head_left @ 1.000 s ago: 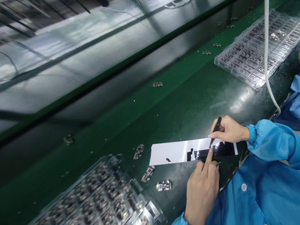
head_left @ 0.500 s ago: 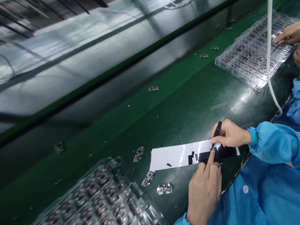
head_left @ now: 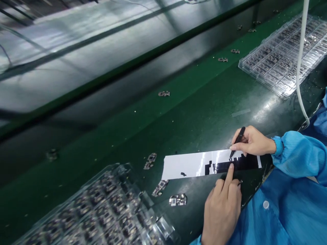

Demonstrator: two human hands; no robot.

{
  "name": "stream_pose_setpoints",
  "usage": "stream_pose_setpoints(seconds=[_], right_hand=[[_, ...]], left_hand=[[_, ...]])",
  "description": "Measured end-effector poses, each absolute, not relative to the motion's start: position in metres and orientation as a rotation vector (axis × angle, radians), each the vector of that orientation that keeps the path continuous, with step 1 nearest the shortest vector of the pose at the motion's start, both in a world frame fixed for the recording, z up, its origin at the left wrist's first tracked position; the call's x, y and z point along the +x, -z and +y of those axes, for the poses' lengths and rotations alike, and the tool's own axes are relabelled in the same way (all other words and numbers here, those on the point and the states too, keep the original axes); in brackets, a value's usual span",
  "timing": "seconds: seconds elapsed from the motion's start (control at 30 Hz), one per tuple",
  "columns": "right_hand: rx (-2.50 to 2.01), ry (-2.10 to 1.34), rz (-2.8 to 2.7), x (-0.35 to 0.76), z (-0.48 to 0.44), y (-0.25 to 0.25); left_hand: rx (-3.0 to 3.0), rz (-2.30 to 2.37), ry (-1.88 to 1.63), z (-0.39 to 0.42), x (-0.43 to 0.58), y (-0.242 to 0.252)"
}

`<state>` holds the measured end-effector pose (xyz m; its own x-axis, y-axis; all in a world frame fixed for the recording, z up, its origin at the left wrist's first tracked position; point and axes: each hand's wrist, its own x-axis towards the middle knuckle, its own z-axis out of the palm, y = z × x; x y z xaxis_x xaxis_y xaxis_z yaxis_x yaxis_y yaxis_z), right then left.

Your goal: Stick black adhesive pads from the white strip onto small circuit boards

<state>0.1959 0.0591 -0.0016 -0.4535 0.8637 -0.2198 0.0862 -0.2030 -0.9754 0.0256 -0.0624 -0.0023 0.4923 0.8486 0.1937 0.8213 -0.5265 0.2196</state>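
A white backing strip (head_left: 186,165) lies on the green bench, carrying black adhesive pieces (head_left: 246,162) along its right part. Black tweezers (head_left: 239,139) are pinched in my right hand (head_left: 251,141), their tips down at the upper edge of the black pieces. My left hand (head_left: 222,207) stretches its index finger onto the strip just below those tips. Its other fingers are curled, and a small dark, shiny bit pokes out beside them; what it belongs to is hidden. One loose black piece (head_left: 183,174) sits on the white left part.
Circuit boards (head_left: 178,199) lie left of my hands, and more are scattered along the bench. A clear tray (head_left: 102,211) full of boards stands at lower left. Another filled tray (head_left: 283,58) sits at upper right, behind a hanging white cable (head_left: 300,68). A blue sleeve shows at the right edge.
The tweezers' tips have shifted slightly up off my left fingertip. Another person's hands have left the far tray. The view has shifted a little.
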Motion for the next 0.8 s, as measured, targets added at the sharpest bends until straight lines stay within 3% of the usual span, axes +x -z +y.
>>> stream_pose_setpoints(seconds=[0.8], right_hand=[[-1.207, -1.871, -1.520, 0.1946, 0.0659, 0.0006]], left_hand=[[2.596, 1.468, -0.337, -0.0553, 0.0245, 0.0019]])
